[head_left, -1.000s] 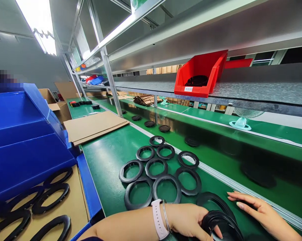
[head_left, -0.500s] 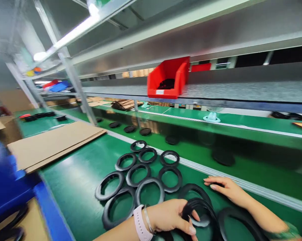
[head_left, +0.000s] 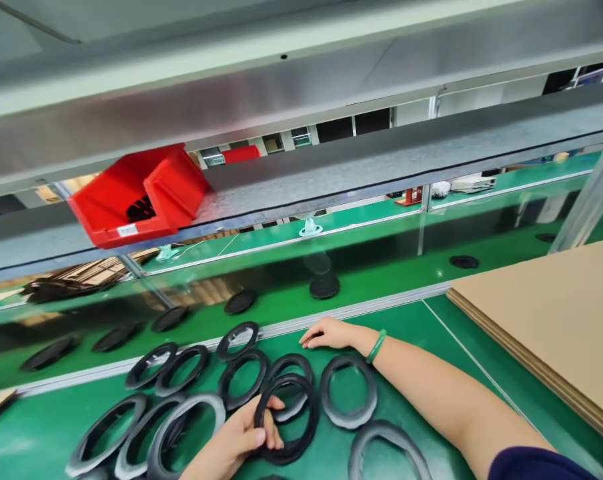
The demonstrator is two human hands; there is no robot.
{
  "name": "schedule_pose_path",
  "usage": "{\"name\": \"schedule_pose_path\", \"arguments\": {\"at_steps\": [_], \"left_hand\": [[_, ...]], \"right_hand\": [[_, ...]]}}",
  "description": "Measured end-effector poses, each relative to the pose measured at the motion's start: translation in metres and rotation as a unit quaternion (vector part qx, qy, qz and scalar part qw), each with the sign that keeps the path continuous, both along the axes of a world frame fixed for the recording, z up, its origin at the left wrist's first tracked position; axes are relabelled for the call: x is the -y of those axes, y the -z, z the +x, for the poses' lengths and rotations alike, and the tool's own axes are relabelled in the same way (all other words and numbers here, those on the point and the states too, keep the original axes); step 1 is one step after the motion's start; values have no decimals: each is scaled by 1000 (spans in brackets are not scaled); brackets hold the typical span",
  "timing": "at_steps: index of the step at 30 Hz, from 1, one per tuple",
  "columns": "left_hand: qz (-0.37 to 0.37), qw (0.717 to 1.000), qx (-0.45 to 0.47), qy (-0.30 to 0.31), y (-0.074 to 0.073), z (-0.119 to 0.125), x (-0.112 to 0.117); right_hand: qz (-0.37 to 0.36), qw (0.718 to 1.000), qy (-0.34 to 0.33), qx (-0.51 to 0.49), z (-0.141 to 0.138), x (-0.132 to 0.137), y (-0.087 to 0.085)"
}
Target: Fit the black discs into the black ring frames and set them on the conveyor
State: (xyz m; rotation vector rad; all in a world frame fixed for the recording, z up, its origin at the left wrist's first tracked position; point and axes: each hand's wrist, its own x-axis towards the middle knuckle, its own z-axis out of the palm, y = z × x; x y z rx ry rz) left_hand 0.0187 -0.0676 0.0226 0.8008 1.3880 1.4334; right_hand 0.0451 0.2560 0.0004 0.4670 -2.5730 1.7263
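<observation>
My left hand [head_left: 244, 430] grips the near-left side of a black ring [head_left: 311, 420], its fingers passing around the rim. That ring is tilted and overlaps another ring behind it in view. My right hand [head_left: 331, 333] hovers or rests near the metal rail, palm down with fingers stretched out and drooping. Nothing shows in it, though the underside is hidden. Below it lies a black ring with a greyish lower edge [head_left: 349, 421]. A further ring [head_left: 389, 430] sits nearer to me. Several more rings spread to the left, including one with a grey sheen [head_left: 156, 450].
A metal rail [head_left: 381, 303] divides the green table from a green strip carrying black discs [head_left: 324, 287]. Cardboard sheets [head_left: 546, 307] are stacked on the right. A red bin [head_left: 176, 193] with dark pieces inside stands on the shelf [head_left: 301, 173] above.
My view has swung to the right, so the red bin and rings sit further left. My left hand still holds a black ring. The right hand stays near the rail, fingers extended.
</observation>
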Motion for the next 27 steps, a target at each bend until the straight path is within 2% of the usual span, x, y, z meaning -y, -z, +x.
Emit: {"name": "schedule_pose_path", "arguments": {"at_steps": [8,16,27], "left_hand": [[4,998,23,-53,6,2,-3],[22,990,76,-118,7,5,-10],[42,989,101,-95,10,-1,-9]], "right_hand": [[21,1000,-7,-7,1,0,5],[91,994,-18,-63,14,-2,-2],[43,997,-34,-50,14,-8,-1]]}}
